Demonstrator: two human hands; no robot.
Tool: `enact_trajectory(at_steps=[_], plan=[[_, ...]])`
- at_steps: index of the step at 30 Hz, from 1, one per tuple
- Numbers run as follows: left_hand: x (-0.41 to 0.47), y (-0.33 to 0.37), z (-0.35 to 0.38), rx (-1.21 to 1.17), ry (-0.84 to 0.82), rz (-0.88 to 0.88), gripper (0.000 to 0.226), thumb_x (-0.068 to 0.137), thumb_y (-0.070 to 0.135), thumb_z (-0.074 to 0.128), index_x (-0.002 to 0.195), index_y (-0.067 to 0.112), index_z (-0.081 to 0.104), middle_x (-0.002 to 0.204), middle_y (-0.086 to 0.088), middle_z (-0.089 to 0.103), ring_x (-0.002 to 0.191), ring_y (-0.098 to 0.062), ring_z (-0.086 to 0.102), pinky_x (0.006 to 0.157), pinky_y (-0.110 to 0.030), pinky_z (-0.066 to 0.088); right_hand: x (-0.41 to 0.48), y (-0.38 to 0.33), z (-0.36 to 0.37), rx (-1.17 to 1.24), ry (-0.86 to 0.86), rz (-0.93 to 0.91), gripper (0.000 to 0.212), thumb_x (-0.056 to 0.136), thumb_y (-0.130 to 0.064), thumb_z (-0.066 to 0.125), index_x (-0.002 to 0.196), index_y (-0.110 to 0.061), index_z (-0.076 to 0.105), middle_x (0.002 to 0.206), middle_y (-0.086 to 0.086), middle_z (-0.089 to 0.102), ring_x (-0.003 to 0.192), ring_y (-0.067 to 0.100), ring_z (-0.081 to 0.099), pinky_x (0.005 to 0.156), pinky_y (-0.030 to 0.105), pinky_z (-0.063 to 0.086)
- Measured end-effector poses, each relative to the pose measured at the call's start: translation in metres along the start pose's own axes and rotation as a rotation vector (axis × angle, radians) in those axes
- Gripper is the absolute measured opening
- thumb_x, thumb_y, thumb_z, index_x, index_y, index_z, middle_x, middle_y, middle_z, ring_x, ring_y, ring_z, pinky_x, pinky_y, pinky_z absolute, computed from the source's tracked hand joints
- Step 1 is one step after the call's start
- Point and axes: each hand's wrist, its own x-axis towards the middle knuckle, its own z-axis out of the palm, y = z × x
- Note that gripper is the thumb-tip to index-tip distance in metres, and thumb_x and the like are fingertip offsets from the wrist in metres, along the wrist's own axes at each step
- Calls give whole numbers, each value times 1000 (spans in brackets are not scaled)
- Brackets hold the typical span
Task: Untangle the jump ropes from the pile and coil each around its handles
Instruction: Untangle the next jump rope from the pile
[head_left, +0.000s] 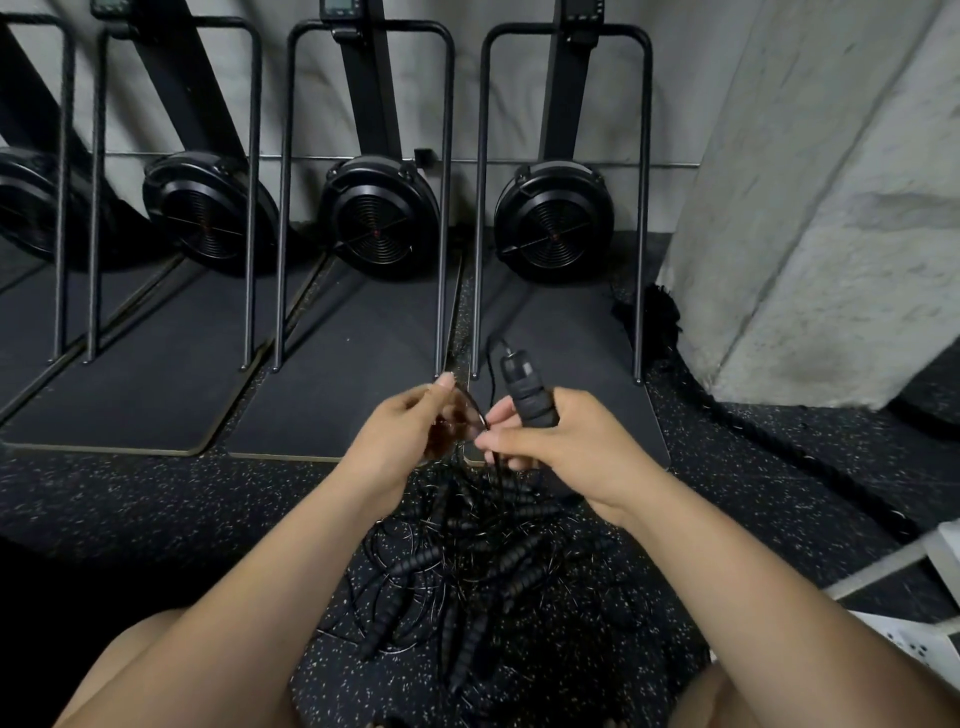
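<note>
Closest to you, between your bare knees (130, 670), the pile of jump ropes (467, 582) lies on the speckled rubber floor (156, 499), its black ribbed handles and thin cords tangled together. Just above the pile you hold both hands close together. Your right hand (563, 449) is curled round one black handle (524, 389), held upright with its cap end up. A thin cord (482, 417) runs down between your hands. Your left hand (400, 436) is blurred, its fingers curled, and it seems to pinch that cord. Beyond your hands lie dark platforms (337, 364) with tall black frames, then four fan-wheel machines (379, 218) against the grey wall. A concrete pillar (810, 234) stands at far right, with a thick rope (753, 426) on the floor near its base.
</note>
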Motion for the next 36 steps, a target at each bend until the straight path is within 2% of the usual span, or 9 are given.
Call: enact_trajectory(at_steps=[5, 10, 13, 16, 20, 24, 28, 31, 36], plan=[[-12, -13, 19, 172, -248, -82, 58, 104, 67, 45, 124, 21, 74, 114, 1, 81, 112, -19, 75, 104, -44, 53, 0, -10, -14, 260, 140, -74, 28, 85, -7, 88, 110, -6, 74, 103, 20, 80, 87, 20, 75, 71, 29, 58], [-27, -29, 41, 328, -448, -80, 48, 105, 63, 47, 124, 29, 75, 123, 12, 77, 120, -5, 69, 112, -38, 51, 3, -14, -27, 527, 246, -81, 41, 77, -7, 88, 113, -6, 69, 115, 26, 77, 91, 23, 75, 66, 27, 58], [-31, -38, 50, 408, -500, -23, 32, 106, 53, 56, 118, 31, 75, 117, 15, 77, 115, 0, 68, 103, -30, 53, 5, -15, -33, 593, 297, -83, 50, 68, -12, 91, 113, -7, 68, 112, 27, 77, 89, 22, 74, 65, 25, 59], [-32, -44, 57, 421, -542, 14, 21, 108, 35, 61, 118, 23, 75, 113, 6, 79, 104, -1, 69, 87, -17, 48, 9, -12, -38, 647, 346, -66, 40, 80, -1, 87, 114, -5, 66, 109, 26, 76, 86, 22, 74, 63, 24, 59], [-31, -42, 58, 398, -528, 46, 21, 110, 30, 58, 115, 21, 77, 107, -3, 80, 101, -13, 71, 98, -31, 52, 13, -7, -44, 608, 342, -48, 29, 92, 2, 78, 118, -2, 66, 110, 23, 79, 89, 24, 78, 68, 27, 63], [-33, -25, 52, 260, -478, 78, 23, 110, 26, 57, 118, 13, 76, 103, -8, 81, 92, -9, 69, 83, -17, 51, 17, 3, -43, 427, 295, 26, 21, 93, 4, 76, 113, 0, 71, 106, 21, 81, 95, 27, 80, 86, 39, 67], [-30, -8, 40, 104, -372, 117, 24, 110, 20, 56, 117, 7, 74, 98, -10, 79, 90, -15, 69, 82, -21, 54, 15, 7, -30, 293, 168, 115, 24, 91, 8, 73, 113, -1, 73, 102, 16, 82, 90, 23, 79, 83, 40, 66], [-26, 1, 29, -7, -280, 125, 26, 110, 20, 56, 117, 1, 73, 97, -12, 76, 87, -17, 69, 77, -22, 55, 14, 9, -18, 244, 113, 133, 30, 89, 13, 66, 114, -2, 72, 97, 16, 80, 86, 26, 78, 92, 46, 65], [-16, 8, 14, -216, -117, 54, 25, 109, 22, 57, 118, 4, 72, 96, -12, 74, 88, -25, 72, 77, -37, 64, 12, 15, 1, 180, -34, 184, 32, 87, 10, 72, 115, -6, 73, 110, 15, 81, 109, 26, 77, 104, 40, 60]])
